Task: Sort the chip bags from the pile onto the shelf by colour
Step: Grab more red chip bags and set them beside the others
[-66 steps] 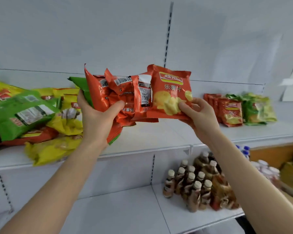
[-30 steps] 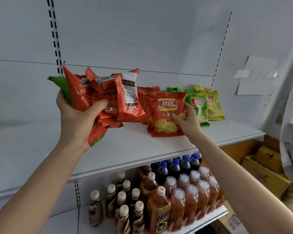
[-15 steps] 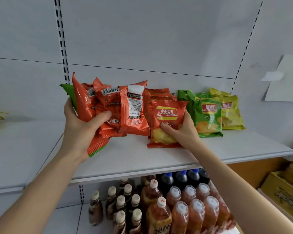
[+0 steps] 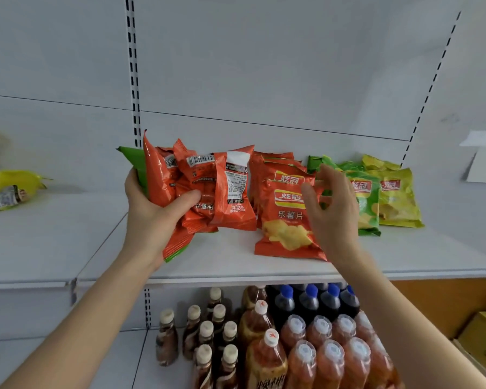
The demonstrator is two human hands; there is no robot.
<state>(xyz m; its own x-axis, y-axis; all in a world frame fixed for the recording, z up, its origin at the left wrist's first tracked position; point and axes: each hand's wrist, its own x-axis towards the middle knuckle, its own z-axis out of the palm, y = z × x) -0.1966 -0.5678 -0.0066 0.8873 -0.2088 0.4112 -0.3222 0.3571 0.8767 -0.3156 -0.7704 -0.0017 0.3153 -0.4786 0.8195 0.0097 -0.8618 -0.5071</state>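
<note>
Orange chip bags (image 4: 285, 217) lie stacked on the shelf (image 4: 236, 259), green bags (image 4: 362, 197) right of them, yellow bags (image 4: 396, 197) farthest right.

Shelf (image 4: 236, 265) is running across mid-frame. Left hand (image 4: 152, 217) is holding a bunch of bags (image 4: 208, 192) centre-left, above the shelf. Right of it, a stack of bags (image 4: 281, 217) is leaning on the shelf, right hand (image 4: 331, 209) hovering in front. Two more stacks (image 4: 387, 197) are sitting further right. Loose bags (image 4: 9, 186) are lying at far left. Bottles (image 4: 292, 341) are standing on the lower shelf, bottom centre.
</note>
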